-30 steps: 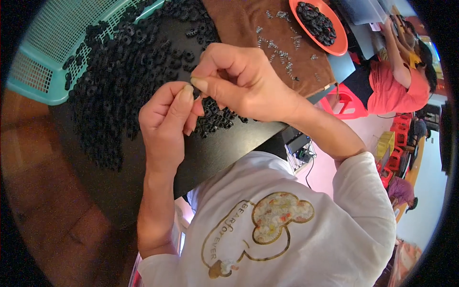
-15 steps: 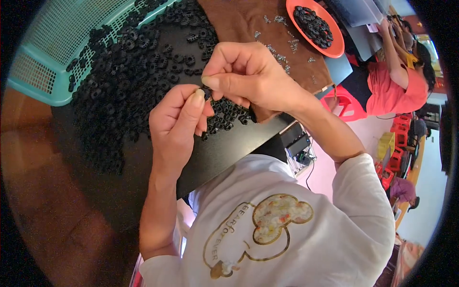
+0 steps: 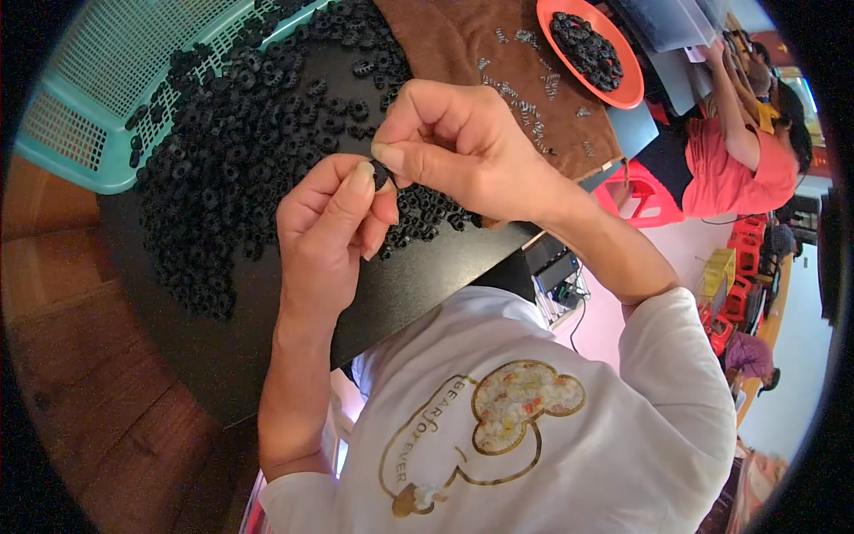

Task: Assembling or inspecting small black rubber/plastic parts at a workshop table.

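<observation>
One small black part (image 3: 381, 177) sits in the left hand (image 3: 322, 227), pinched between thumb and forefinger. Just beside it, the right hand (image 3: 463, 151) presses thumb and forefinger together; what lies between them cannot be told. Beyond the left hand, a black pile (image 3: 231, 151) spreads over the bench (image 3: 400, 289) toward a green basket (image 3: 111, 181). Beyond the right hand, springs (image 3: 551, 86) dot a brown cloth (image 3: 445, 44).

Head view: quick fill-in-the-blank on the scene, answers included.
Small springs lie scattered on the ____ cloth.
The parts heaped on the plate are coloured ____.
The mesh basket is in the picture's upper ____ corner.
A small part sits in the left hand, at the fingertips of the ____ hand.
Missing words: brown; black; left; right.
</observation>
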### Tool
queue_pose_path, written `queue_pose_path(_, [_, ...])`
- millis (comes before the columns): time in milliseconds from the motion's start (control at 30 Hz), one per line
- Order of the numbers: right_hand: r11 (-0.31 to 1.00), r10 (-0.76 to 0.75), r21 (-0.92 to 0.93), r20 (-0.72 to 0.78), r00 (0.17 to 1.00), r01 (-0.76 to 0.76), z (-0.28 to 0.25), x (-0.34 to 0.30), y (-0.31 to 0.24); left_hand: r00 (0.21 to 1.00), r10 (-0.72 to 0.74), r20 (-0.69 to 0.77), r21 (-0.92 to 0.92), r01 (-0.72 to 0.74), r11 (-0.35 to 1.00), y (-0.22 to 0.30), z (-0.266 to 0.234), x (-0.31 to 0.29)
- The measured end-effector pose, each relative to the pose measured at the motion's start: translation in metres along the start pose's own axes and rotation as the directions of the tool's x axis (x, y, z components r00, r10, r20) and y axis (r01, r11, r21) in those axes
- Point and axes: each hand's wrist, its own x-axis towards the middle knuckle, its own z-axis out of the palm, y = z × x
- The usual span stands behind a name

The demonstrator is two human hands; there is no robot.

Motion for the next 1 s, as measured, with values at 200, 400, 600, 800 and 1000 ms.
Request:
queue_pose_path(200, [0.996,-0.021,-0.090,0.012,1.000,0.022,-0.001,0.001,-0.001,0.995,0.102,-0.004,0.150,-0.100,0.984,-0.007,-0.002,0.000])
queue_pose_path(400, [0.985,-0.079,-0.154,-0.014,0.997,0.076,0.003,-0.009,-0.002,0.982,0.187,-0.025,0.195,-0.179,0.964,-0.012,0.001,0.000])
queue_pose_path(600, [1.000,0.014,-0.016,0.055,0.998,-0.013,-0.010,-0.006,-0.013,0.986,0.167,0.019,0.184,-0.168,0.969,-0.012,0.001,-0.002])
queue_pose_path(800, [0.990,0.141,-0.020,0.180,0.973,-0.140,-0.024,-0.003,-0.018,0.990,0.131,0.043,0.183,-0.137,0.974,-0.009,-0.001,-0.002])
queue_pose_path(1000, [0.974,0.192,0.086,0.182,0.964,-0.210,-0.022,-0.001,-0.015,0.995,0.097,0.032,0.176,-0.101,0.979,-0.009,0.000,0.000])
